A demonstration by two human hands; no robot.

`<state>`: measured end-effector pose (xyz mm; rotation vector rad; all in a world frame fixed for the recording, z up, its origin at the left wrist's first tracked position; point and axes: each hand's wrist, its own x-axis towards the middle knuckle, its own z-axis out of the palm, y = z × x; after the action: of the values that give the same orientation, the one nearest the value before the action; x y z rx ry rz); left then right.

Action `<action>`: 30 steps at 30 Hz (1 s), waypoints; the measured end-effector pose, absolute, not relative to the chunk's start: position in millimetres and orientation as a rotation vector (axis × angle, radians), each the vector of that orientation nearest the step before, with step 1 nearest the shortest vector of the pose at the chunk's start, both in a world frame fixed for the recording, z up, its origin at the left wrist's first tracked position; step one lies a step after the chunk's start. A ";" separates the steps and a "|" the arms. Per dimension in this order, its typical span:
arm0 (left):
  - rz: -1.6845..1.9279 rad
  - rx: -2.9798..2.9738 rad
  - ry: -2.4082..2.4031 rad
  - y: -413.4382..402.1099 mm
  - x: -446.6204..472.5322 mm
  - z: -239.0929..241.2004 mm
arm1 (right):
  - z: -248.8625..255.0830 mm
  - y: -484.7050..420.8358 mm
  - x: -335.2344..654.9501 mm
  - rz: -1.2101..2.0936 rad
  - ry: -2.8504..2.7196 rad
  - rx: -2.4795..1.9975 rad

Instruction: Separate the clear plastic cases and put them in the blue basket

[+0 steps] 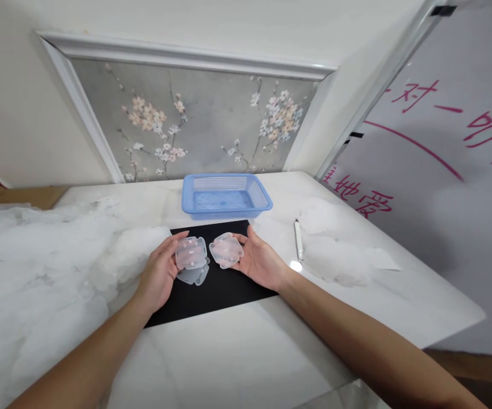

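My left hand [158,275] is closed at the edge of a translucent, rounded plastic piece [191,253] with small tabs and pale dots. Partly beneath that piece, a second translucent piece [197,276] shows; whether it lies on the mat or is held too, I cannot tell. Between the thumb and fingers of my right hand [263,262] is another clear piece [226,251] of similar shape, tilted, with fingers visible through it. Both hands are over a black mat [229,292], with a small gap between the pieces they hold.
Behind the mat stands a blue plastic basket [188,200]. A white pen [299,241] lies to the right on the marbled white table [212,352]. Clear plastic sheeting [50,284] covers the left side. A whiteboard [450,227] with pink writing borders the right.
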<state>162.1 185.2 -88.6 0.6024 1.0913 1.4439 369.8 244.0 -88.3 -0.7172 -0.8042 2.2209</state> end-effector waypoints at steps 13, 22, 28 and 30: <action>1.449 0.521 1.062 184.4 167.7 -82.6 | -89.4 239.0 376.5 2.150 -0.891 -0.634; 1.446 0.499 1.058 183.6 167.3 -81.6 | -93.1 237.2 373.0 2.013 -1.156 -0.636; 1.456 0.543 1.035 183.8 165.7 -83.4 | -97.8 240.1 373.8 1.988 -1.167 -0.637; 1.448 0.550 1.032 183.3 165.5 -83.5 | -99.4 240.6 373.6 1.944 -1.188 -0.685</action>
<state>165.5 183.3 -83.5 0.5499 1.0323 1.4478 373.6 240.6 -99.4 -0.6846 -1.1877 1.9440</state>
